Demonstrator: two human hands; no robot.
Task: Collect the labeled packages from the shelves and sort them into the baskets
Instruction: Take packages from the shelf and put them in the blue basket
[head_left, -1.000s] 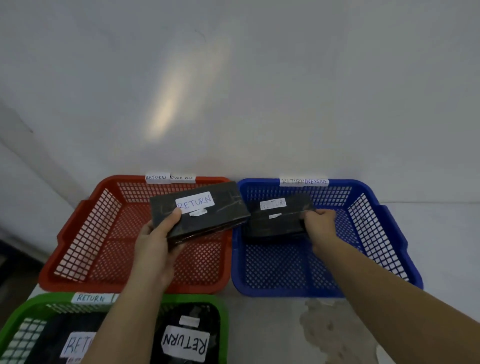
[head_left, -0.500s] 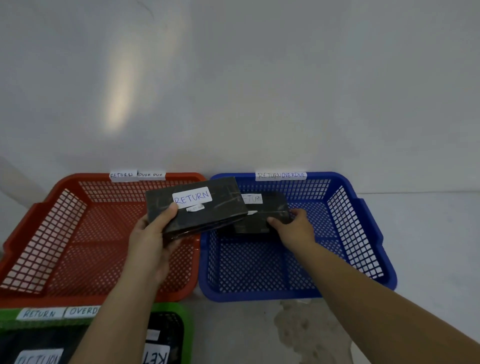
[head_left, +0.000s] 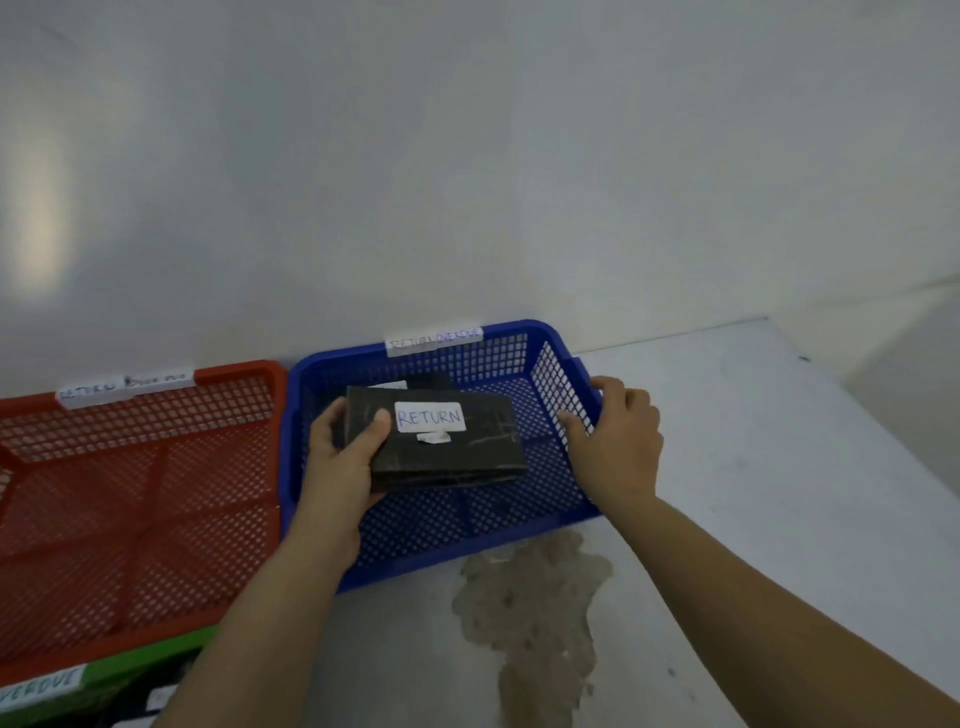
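Holding a black package (head_left: 441, 441) labelled RETURN over the blue basket (head_left: 519, 525), left hand (head_left: 343, 457) clasped round its left end, right hand (head_left: 618, 441) open and empty at the basket's right rim, second package (head_left: 428, 380) underneath, red basket (head_left: 130, 519) alongside on the tabletop (head_left: 779, 467)

the blue basket (head_left: 563, 395) under both hands looks like perforated plastic with a slight sheen, as does the red basket (head_left: 156, 467) left of them. the black package (head_left: 441, 441) looks matt and scuffed, with a white paper label (head_left: 430, 417). the floor (head_left: 753, 467) near the wrists looks smooth, with a rough patch (head_left: 530, 613).
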